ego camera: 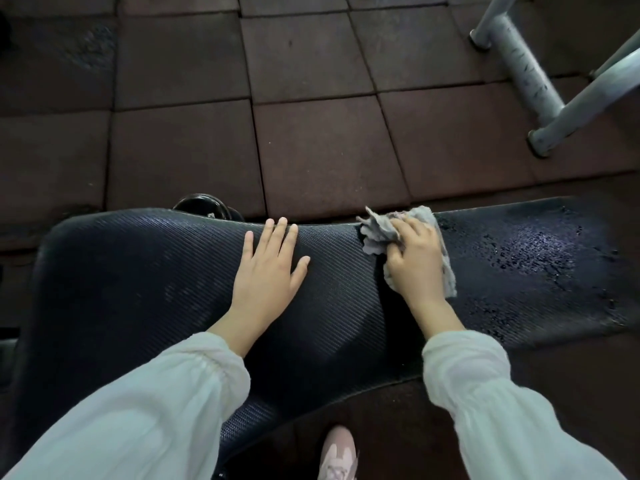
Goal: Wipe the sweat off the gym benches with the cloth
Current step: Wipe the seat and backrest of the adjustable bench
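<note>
Pale sleeves [166, 403] run up from the bottom edge on both sides, and between them the toe of a pink shoe [337, 455] shows on the floor [311, 140], below the near edge of the table [145, 271]. This black padded table, a gym bench with a ribbed skin, is my landmark. On its middle my left hand [268, 271] lies palm down, fingers spread flat and straight, tips reaching its far edge, gripping nothing. Just right of it, my right hand [414, 261] has its grip bunched on the grey cloth [381, 232], fingers curled over the crumpled fabric and pressing it onto the table by the far edge; cloth sticks out left of my knuckles and along the right of my hand. Right of the cloth, the table's surface glistens with wet droplets [530, 251]. Beyond the table's far right, grey metal tubes [526, 67] stand on the tiled floor.
</note>
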A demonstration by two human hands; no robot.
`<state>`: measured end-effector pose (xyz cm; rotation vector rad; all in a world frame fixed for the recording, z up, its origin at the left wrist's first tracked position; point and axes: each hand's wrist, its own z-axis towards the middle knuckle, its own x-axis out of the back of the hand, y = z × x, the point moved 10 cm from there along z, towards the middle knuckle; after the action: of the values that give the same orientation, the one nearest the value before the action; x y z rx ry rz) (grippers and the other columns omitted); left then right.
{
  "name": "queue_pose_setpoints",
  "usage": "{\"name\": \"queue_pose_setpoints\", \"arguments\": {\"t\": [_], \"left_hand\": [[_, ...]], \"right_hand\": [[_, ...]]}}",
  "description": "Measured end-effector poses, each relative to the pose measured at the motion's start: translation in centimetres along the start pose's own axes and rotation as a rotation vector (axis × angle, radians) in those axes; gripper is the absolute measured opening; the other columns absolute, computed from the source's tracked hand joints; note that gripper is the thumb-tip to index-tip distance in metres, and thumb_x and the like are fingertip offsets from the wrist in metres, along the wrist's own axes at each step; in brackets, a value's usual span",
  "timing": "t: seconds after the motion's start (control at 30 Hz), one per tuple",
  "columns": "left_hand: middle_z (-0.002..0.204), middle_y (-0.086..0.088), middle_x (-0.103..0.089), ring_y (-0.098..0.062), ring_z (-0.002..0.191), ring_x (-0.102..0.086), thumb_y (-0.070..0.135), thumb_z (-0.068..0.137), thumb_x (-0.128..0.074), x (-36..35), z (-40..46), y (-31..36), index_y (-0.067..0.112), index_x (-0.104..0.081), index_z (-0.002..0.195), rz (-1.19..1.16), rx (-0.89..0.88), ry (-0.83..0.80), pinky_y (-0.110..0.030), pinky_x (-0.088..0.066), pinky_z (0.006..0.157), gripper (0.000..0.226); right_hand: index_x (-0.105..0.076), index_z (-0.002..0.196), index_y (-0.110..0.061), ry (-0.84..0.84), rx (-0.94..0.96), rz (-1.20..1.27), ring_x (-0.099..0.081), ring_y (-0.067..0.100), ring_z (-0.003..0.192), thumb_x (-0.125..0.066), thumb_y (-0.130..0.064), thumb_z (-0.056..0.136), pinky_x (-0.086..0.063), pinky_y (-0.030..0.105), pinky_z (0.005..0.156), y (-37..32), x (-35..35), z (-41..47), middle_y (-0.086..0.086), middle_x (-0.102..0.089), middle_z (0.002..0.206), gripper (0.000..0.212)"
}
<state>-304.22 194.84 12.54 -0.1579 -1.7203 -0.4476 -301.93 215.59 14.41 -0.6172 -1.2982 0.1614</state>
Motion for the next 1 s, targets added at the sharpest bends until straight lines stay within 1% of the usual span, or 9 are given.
{"name": "queue_pose_setpoints", "arguments": {"t": [0.07, 0.2, 0.3, 0.4, 0.5, 0.57, 0.7, 0.8, 1.0], "left_hand": [[0.149, -0.010, -0.031, -0.025, 0.141, -0.022, 0.047, 0.092, -0.020, 0.0, 0.0, -0.2, 0.008, -0.034, 0.142, 0.000, 0.010, 0.009, -0.044, -0.011, 0.113, 0.065], [0.148, -0.012, -0.034, -0.027, 0.139, -0.025, 0.046, 0.088, -0.019, -0.4, 0.2, -0.3, 0.007, -0.038, 0.140, -0.001, 0.023, 0.013, -0.046, -0.014, 0.112, 0.068], [0.148, -0.012, -0.033, -0.027, 0.140, -0.024, 0.048, 0.084, -0.012, -0.3, 0.1, 0.0, 0.006, -0.036, 0.141, 0.011, 0.017, 0.013, -0.046, -0.013, 0.113, 0.074], [0.153, -0.009, -0.023, -0.023, 0.143, -0.014, 0.051, 0.085, -0.007, -0.1, 0.0, 0.0, 0.010, -0.028, 0.145, 0.010, 0.024, 0.007, -0.043, -0.005, 0.114, 0.075], [0.154, -0.008, -0.020, -0.023, 0.144, -0.010, 0.040, 0.097, -0.027, 0.2, 0.0, 0.4, 0.011, -0.026, 0.145, 0.001, 0.044, 0.023, -0.044, -0.003, 0.115, 0.056], [0.151, -0.010, -0.028, -0.028, 0.142, -0.018, 0.035, 0.096, -0.032, 0.3, -0.2, 1.5, 0.010, -0.034, 0.142, -0.022, 0.043, 0.061, -0.047, -0.009, 0.113, 0.053], [0.137, -0.014, -0.049, -0.035, 0.129, -0.042, 0.036, 0.089, -0.028, -0.6, -0.5, 5.4, 0.005, -0.051, 0.130, -0.013, -0.043, 0.031, -0.054, -0.030, 0.104, 0.057], [0.133, -0.015, -0.053, -0.036, 0.125, -0.046, 0.030, 0.089, -0.027, -0.9, -1.0, 6.6, 0.004, -0.054, 0.128, 0.018, -0.065, 0.034, -0.055, -0.036, 0.098, 0.054], [0.143, -0.013, -0.041, -0.033, 0.135, -0.033, 0.033, 0.091, -0.017, -1.8, -1.1, 6.4, 0.007, -0.044, 0.136, -0.004, -0.042, -0.007, -0.052, -0.026, 0.107, 0.059]], "right_hand": [[-0.068, 0.100, -0.001, -0.039, 0.007, 0.032, -0.056, 0.036, 0.104, -0.047, -0.007, 0.067, -0.033, 0.036, 0.095, -1.7, -1.5, 1.6, 0.015, -0.066, 0.108, 0.039], [-0.068, 0.103, -0.003, -0.216, 0.290, 0.073, -0.057, 0.031, 0.103, -0.048, -0.007, 0.065, -0.036, 0.036, 0.094, -7.5, -3.8, -0.8, 0.013, -0.066, 0.108, 0.043], [-0.067, 0.103, -0.008, -0.307, 0.430, 0.116, -0.052, 0.022, 0.108, -0.044, -0.013, 0.070, -0.036, 0.032, 0.096, -6.8, -2.6, -4.4, 0.008, -0.064, 0.112, 0.040], [-0.067, 0.104, -0.005, -0.191, 0.320, 0.080, -0.052, 0.024, 0.110, -0.044, -0.013, 0.070, -0.032, 0.029, 0.099, -2.1, 0.4, -3.8, 0.011, -0.063, 0.113, 0.042], [-0.066, 0.106, 0.000, -0.080, 0.064, 0.031, -0.053, 0.035, 0.108, -0.047, -0.007, 0.070, -0.030, 0.031, 0.099, 1.3, 1.3, -1.1, 0.018, -0.062, 0.113, 0.042], [-0.066, 0.106, 0.000, -0.071, -0.014, 0.044, -0.052, 0.036, 0.108, -0.048, -0.008, 0.068, -0.033, 0.036, 0.098, 1.1, 0.7, -0.6, 0.019, -0.062, 0.113, 0.042], [-0.067, 0.104, -0.005, -0.109, 0.153, 0.113, -0.048, 0.023, 0.107, -0.043, -0.012, 0.068, -0.029, 0.029, 0.096, -2.3, 0.6, -5.8, 0.014, -0.063, 0.111, 0.044], [-0.065, 0.107, -0.010, -0.160, 0.240, 0.115, -0.047, 0.018, 0.112, -0.043, -0.012, 0.070, -0.034, 0.030, 0.098, -2.2, 1.8, -12.1, 0.005, -0.060, 0.118, 0.044], [-0.065, 0.110, -0.006, 0.031, -0.020, 0.057, -0.044, 0.020, 0.110, -0.040, -0.018, 0.076, -0.038, 0.038, 0.096, 5.3, 5.2, -10.9, 0.011, -0.061, 0.117, 0.044]]}}
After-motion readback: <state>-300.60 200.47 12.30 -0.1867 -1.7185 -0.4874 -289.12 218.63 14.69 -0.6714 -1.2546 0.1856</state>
